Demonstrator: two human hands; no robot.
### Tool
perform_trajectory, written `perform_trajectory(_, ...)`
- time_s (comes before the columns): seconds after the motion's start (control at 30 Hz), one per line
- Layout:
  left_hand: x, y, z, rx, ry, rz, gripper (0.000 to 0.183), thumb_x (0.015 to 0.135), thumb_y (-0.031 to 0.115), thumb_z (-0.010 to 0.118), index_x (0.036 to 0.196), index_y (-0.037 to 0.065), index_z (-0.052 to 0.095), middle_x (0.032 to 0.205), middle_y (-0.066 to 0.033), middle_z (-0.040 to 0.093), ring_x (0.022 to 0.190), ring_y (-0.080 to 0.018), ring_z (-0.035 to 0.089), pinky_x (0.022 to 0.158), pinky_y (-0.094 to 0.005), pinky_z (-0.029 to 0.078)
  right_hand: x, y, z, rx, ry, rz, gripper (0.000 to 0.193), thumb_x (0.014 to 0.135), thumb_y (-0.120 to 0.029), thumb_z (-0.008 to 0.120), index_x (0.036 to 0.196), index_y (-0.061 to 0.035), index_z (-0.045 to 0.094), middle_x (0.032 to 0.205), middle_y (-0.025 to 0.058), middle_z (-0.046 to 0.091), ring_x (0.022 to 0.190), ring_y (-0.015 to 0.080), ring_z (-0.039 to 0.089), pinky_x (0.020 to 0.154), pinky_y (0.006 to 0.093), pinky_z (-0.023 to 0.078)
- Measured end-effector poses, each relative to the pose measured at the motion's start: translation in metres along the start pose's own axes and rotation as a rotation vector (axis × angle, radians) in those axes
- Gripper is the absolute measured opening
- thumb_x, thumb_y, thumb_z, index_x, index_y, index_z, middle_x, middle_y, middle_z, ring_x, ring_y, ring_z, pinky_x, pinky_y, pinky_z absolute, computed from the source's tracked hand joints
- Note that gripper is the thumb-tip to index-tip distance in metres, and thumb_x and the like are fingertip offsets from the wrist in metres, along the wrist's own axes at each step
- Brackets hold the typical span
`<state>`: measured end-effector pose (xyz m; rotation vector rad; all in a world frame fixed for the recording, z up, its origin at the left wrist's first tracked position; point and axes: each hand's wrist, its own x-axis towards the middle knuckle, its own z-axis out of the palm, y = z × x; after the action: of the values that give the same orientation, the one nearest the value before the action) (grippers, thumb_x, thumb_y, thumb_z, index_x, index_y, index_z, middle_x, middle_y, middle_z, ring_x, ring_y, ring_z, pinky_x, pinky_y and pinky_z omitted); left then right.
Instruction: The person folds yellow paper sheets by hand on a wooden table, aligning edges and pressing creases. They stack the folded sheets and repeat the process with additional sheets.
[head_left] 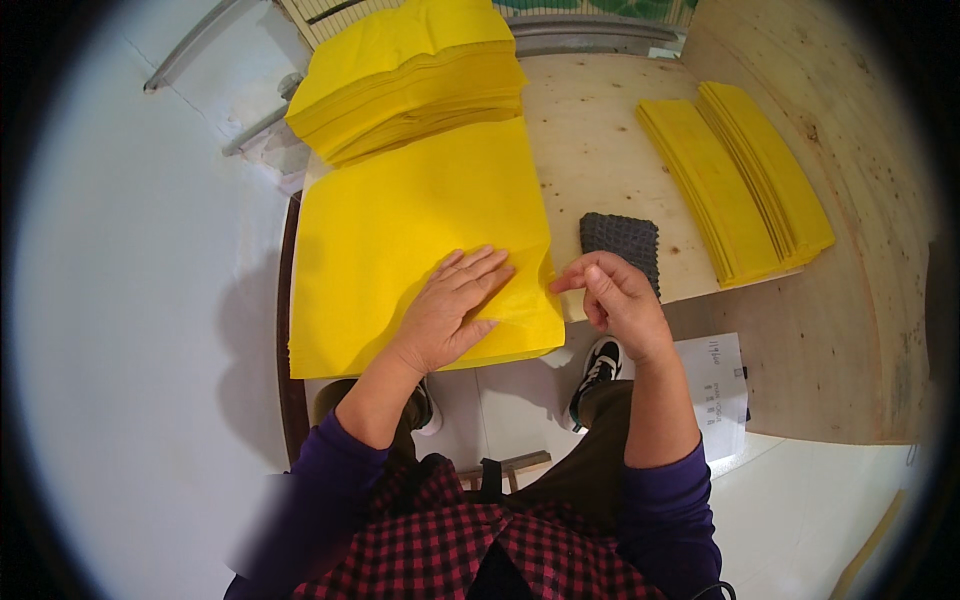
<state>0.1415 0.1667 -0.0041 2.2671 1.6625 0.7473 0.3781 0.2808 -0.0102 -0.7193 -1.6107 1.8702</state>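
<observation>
Left hand [440, 315] flat on yellow stack [420, 210] at centre-left, grip wide. Right hand [622, 302] at stack's right edge, grip narrow; cannot tell whether it pinches.

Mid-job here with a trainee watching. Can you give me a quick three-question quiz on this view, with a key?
1. What lies under the left hand?
A) a white box
B) the front yellow sheets
C) bare floor

2. True or false: the grey cloth lies between the front yellow sheets and the narrow yellow stacks.

3. How many narrow yellow stacks lie to the right of the grey cloth?

Key:
1. B, with the palm down and the fingers stretched out.
2. True.
3. Two, side by side.
</observation>
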Motion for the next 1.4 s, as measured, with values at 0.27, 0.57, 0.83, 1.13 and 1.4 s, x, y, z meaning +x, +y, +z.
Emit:
perform_trajectory(0.27, -0.001, 0.001, 0.001, 0.018, 0.012, 0.009, 0.059, 0.089, 0.041, 0.053, 0.136, 0.005, 0.05, 0.146, -0.0148, 0.044, 0.137, -0.0342, 0.037, 0.115, -0.0484, 0.023, -0.003, 0.0, 0.005, 0.034, 0.034, 0.023, 0.043, 0.101, -0.045, 0.045, 0.099, -0.0048, 0.06, 0.094, 0.0129, 0.07, 0.05, 0.0056, 0.042, 0.043, 0.0191, 0.032)
perform_trajectory(0.57, -0.001, 0.001, 0.002, 0.03, 0.02, 0.019, 0.058, 0.088, 0.038, 0.055, 0.135, 0.004, 0.051, 0.145, -0.0148, 0.045, 0.136, -0.034, 0.038, 0.115, -0.0487, 0.023, -0.006, -0.003, 0.003, 0.369, -0.086, 0.062, 0.049, 0.103, -0.047, 0.036, 0.106, -0.0032, 0.058, 0.098, 0.0152, 0.07, 0.05, 0.0068, 0.041, 0.044, 0.0189, 0.033)
perform_trajectory(0.83, -0.001, 0.001, 0.003, 0.055, 0.022, 0.023, 0.058, 0.088, 0.037, 0.056, 0.135, 0.004, 0.05, 0.144, -0.0149, 0.045, 0.136, -0.034, 0.039, 0.115, -0.048, 0.023, -0.011, -0.003, -0.004, 0.184, -0.088, 0.104, 0.052, 0.101, -0.05, 0.041, 0.101, -0.0015, 0.059, 0.087, 0.0189, 0.07, 0.046, 0.0078, 0.04, 0.043, 0.0206, 0.034)
perform_trajectory(1.13, 0.0, 0.008, 0.005, 0.157, -0.016, 0.001, 0.063, 0.082, 0.027, 0.063, 0.139, 0.006, 0.046, 0.146, -0.0133, 0.043, 0.137, -0.0328, 0.037, 0.115, -0.0481, 0.024, -0.019, -0.002, -0.006, 0.196, -0.348, 0.099, 0.056, 0.101, -0.051, 0.04, 0.1, 0.0003, 0.06, 0.092, 0.0156, 0.07, 0.046, 0.0077, 0.045, 0.043, 0.0212, 0.037)
perform_trajectory(1.4, 0.0, 0.011, 0.003, 0.142, -0.019, -0.012, 0.063, 0.079, 0.02, 0.061, 0.139, 0.006, 0.046, 0.148, -0.0126, 0.041, 0.138, -0.0314, 0.036, 0.116, -0.0476, 0.024, -0.035, -0.009, 0.006, -0.108, -0.554, -0.078, 0.052, 0.093, -0.055, 0.054, 0.108, -0.0064, 0.066, 0.125, 0.0106, 0.064, 0.068, 0.0136, 0.058, 0.06, 0.0268, 0.047)
